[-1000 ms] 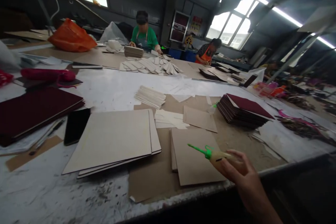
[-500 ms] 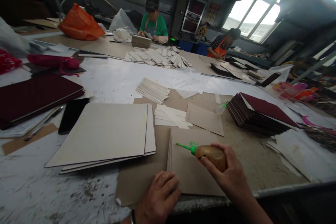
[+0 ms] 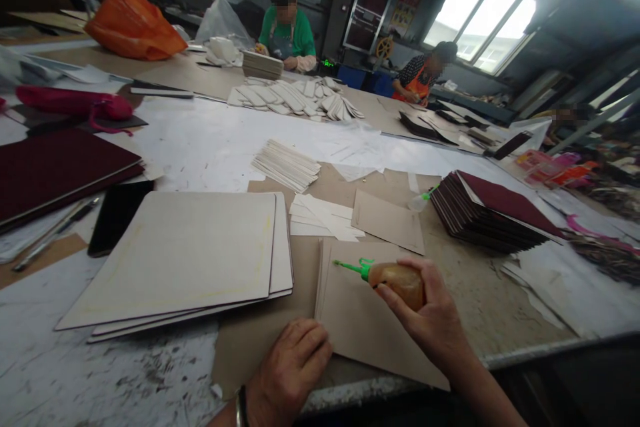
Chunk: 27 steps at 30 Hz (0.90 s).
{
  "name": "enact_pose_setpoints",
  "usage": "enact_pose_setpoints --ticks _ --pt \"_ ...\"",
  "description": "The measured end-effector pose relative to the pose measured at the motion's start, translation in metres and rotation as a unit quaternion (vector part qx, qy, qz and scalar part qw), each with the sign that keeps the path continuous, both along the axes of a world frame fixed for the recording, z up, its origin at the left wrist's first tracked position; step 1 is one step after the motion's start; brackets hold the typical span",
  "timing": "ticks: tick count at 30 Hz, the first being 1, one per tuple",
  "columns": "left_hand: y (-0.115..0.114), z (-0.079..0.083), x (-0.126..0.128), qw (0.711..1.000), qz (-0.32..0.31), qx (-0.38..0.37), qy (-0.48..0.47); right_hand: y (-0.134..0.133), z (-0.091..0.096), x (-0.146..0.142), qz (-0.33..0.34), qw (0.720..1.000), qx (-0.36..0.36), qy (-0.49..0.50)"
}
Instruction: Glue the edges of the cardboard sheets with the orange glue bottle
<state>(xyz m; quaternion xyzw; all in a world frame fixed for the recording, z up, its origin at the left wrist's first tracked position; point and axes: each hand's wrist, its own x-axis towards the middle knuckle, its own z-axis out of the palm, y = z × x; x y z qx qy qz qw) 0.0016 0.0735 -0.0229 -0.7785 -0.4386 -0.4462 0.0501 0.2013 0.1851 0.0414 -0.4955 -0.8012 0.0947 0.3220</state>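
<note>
My right hand (image 3: 433, 310) is wrapped round a squeeze glue bottle (image 3: 400, 285) with amber contents and a green nozzle. The nozzle tip points left, just over the upper left part of a brown card sheet (image 3: 380, 327). More sheets show as thin layers along its left edge. My left hand (image 3: 295, 363), fingers curled and close together, grips at the lower left corner of these sheets; its fingertips are partly hidden. Left of them lies a stack of pale boards (image 3: 185, 253) with yellowish streaks near the edges. White paper strips (image 3: 325, 217) and another brown card (image 3: 385, 220) lie behind.
Maroon covers are stacked at right (image 3: 505, 207) and left (image 3: 60, 170). A black phone (image 3: 120, 217) and a pen (image 3: 57, 233) lie left. A small green-tipped bottle (image 3: 423, 200) stands behind. Across the table, a person in green (image 3: 290, 33) and another in an orange apron (image 3: 420, 83) work.
The top brown sheet has turned slightly, its lower right corner now nearer me, and layered edges show more at the left. The bottle's nozzle stays near the left edge. The camera view shifted slightly.
</note>
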Motion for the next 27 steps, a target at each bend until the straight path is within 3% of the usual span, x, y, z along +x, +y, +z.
enact_pose_setpoints --ticks 8,27 --pt "0.0 -0.006 0.001 1.0 -0.004 -0.012 -0.016 -0.006 0.006 0.002 0.01 1.0 -0.022 -0.009" --pt "-0.003 -0.008 0.001 0.998 -0.024 -0.046 -0.041 -0.065 0.023 0.018 0.061 0.99 -0.125 -0.014"
